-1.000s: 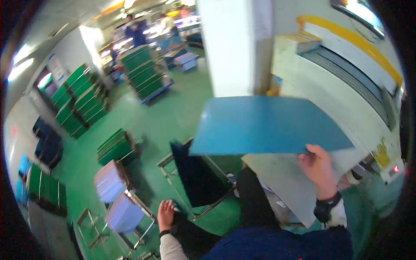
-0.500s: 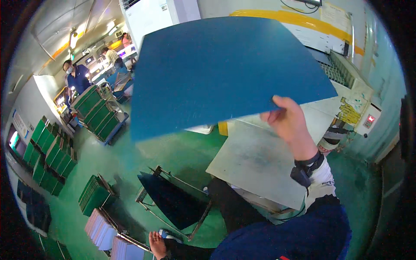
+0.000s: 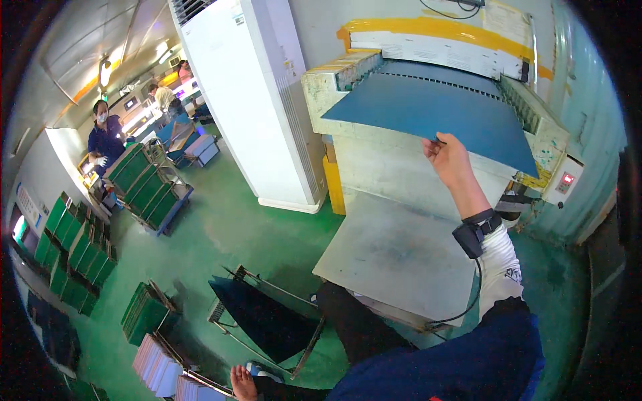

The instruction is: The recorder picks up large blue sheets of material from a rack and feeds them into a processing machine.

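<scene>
A large blue panel [image 3: 428, 107] lies tilted across the roller bed of a pale machine [image 3: 394, 167], its far part on the rollers. My right hand [image 3: 449, 160] pinches the panel's near edge, thumb on top and fingers curled below. Low in the view, my left hand [image 3: 243, 383] hangs near the floor with its fingers stretched out and nothing in them. Close to that hand is a metal rack holding dark blue panels [image 3: 271, 324]. Stacked pale pinkish panels [image 3: 159, 364] stand just left of it.
A pale board [image 3: 394, 257] slopes below the machine. A white cabinet [image 3: 257, 100] stands left of it. Green panels [image 3: 144, 314] sit in a floor rack; more stacks [image 3: 80, 250] line the left wall. A masked person [image 3: 107, 137] stands behind a loaded cart [image 3: 150, 180].
My right hand has lowered the blue panel away from me onto the machine's rollers. The cabinet and machine front, previously hidden behind it, now show. My left hand has barely moved.
</scene>
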Demonstrator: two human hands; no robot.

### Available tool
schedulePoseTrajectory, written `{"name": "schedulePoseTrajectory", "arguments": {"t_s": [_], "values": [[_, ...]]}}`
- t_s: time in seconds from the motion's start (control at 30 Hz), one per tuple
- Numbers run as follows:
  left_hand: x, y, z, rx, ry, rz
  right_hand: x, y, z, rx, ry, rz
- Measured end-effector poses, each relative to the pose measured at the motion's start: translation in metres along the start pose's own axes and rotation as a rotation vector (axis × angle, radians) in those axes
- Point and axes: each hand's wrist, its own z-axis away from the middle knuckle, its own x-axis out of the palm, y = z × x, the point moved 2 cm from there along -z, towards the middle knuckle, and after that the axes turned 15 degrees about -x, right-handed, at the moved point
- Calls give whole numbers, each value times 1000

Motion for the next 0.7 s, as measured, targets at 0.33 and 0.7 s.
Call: {"name": "schedulePoseTrajectory", "arguments": {"t_s": [0.33, 0.7], "values": [[-26, -5, -19, 16, 23, 1, -14, -4, -22, -42, 10, 18], [-43, -4, -32, 57, 22, 52, -21, -4, -54, -13, 29, 18]]}}
